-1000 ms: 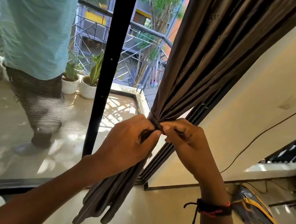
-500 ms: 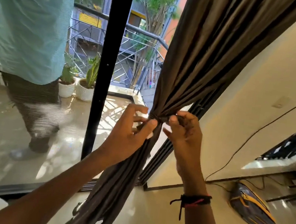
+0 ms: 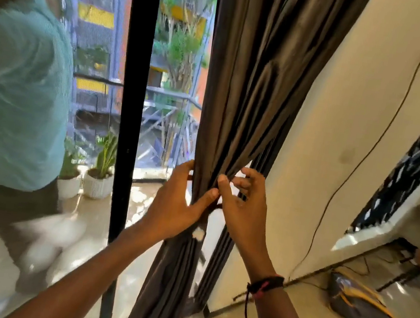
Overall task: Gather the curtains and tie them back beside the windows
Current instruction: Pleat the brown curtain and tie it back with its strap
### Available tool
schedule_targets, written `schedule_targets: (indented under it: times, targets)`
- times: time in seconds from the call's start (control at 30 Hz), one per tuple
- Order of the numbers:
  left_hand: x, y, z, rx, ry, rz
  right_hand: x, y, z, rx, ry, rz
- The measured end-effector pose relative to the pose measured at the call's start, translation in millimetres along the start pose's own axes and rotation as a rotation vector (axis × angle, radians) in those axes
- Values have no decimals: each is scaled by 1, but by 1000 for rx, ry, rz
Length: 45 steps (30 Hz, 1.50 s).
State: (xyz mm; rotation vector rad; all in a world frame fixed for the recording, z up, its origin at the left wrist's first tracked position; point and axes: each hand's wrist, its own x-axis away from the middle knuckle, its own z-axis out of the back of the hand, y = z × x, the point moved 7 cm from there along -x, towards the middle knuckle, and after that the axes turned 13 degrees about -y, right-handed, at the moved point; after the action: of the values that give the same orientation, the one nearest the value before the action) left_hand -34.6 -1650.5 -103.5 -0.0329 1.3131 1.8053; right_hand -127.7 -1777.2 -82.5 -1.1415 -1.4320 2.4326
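A dark brown curtain [image 3: 249, 88] hangs beside the glass door, bunched tight at waist height and falling loose below. A thin dark tie [image 3: 217, 205] crosses the bunch at its narrowest point. My left hand [image 3: 177, 205] wraps the bunch from the left, thumb pressed across its front. My right hand [image 3: 244, 207] sits on the right side, thumb touching the folds and the other fingers spread apart. A dark thread band is on my right wrist.
A black door frame post [image 3: 130, 98] stands left of the curtain. Behind the glass a person in a light teal shirt [image 3: 14, 91] walks on the balcony near potted plants [image 3: 99, 169]. A cream wall [image 3: 344, 124] with a hanging cable is right, a blue-yellow bag [image 3: 361, 304] on the floor.
The view has tilted up and closer. My hands slid up on the bunch, the right hand's fingers have spread apart, and the person outside has stepped further left.
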Motion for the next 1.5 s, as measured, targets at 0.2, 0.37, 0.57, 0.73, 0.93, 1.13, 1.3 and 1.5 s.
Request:
schedule_targets:
  times: [0.2,0.37,0.57,0.73,0.93,1.13,1.3,1.5]
  targets:
    - [-71,121,79,11,77,-298,-70,-120,24,1,-1,267]
    - [-116,263,162,-196,106,-526,-123,-264,66,117,46,460]
    - [-110,392,237,-564,257,-716,-140,-389,95,263,138,602]
    - [-74,439,315,-830,477,-710,-139,-461,62,372,152,688]
    - [-42,436,452,-988,762,-518,-140,-515,-6,420,106,780]
    - [-17,424,587,-1066,974,-352,-179,-550,-93,433,27,752]
    - [-9,399,702,-1052,1195,-82,-222,-576,-161,276,22,717]
    - [-77,382,700,-349,585,-464,-249,-579,-205,64,-198,669]
